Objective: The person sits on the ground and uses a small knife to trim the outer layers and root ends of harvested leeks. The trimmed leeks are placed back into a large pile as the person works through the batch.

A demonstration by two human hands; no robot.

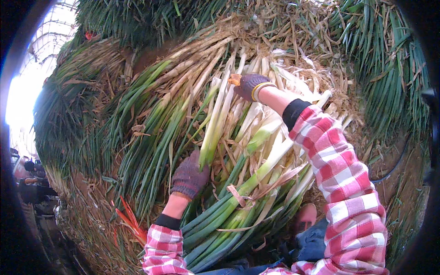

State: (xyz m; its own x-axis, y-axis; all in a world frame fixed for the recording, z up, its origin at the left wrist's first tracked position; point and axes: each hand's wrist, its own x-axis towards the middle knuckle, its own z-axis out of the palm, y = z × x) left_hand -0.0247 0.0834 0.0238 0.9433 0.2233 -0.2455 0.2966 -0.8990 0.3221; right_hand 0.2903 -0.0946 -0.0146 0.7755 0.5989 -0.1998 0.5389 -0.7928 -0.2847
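Observation:
Several long green onions (219, 112) with white shanks and green tops slant between my hands. My left hand (190, 173), in a dark purple knitted glove, closes round their green part at the lower end. Higher up, my right hand (254, 87), in a matching glove with orange fingertips, has its fingers bent against the white shanks. What its fingertips pinch there is partly hidden. Beneath my right forearm lies a pile of green onions (266, 167), white ends upward and green leaves toward me. Dry brown husks cling among them.
Left of my hands, more green onions (158, 117) fan out, still in brown skins. Heaps of green leaves stand at the far left (64, 123), back (137, 18) and right (385, 59). Orange-red strips (131, 221) lie by my left sleeve. A pink shoe (306, 215) shows below.

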